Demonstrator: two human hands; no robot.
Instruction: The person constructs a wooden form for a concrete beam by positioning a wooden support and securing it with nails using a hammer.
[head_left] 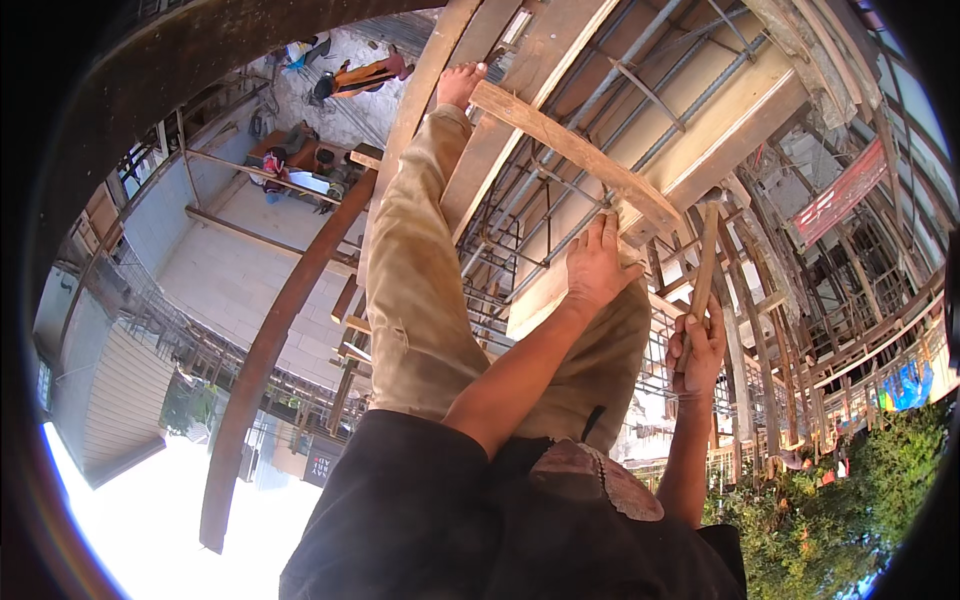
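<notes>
My left hand lies with fingers stretched on the edge of the wooden formwork, its thumb spread to the side. Its fingertips are just below a short wooden strip that spans the formwork from side to side. Whether something small is under those fingertips I cannot make out. My right hand is wrapped round the wooden handle of a hammer, held upright to the right of the strip's near end. The hammer's head is at the top, beside the formwork's outer side.
Steel reinforcing bars run inside the formwork. My bare foot rests on a plank at the left. A long brown timber slants past on the left. People are far below. Timber props and trees are at the right.
</notes>
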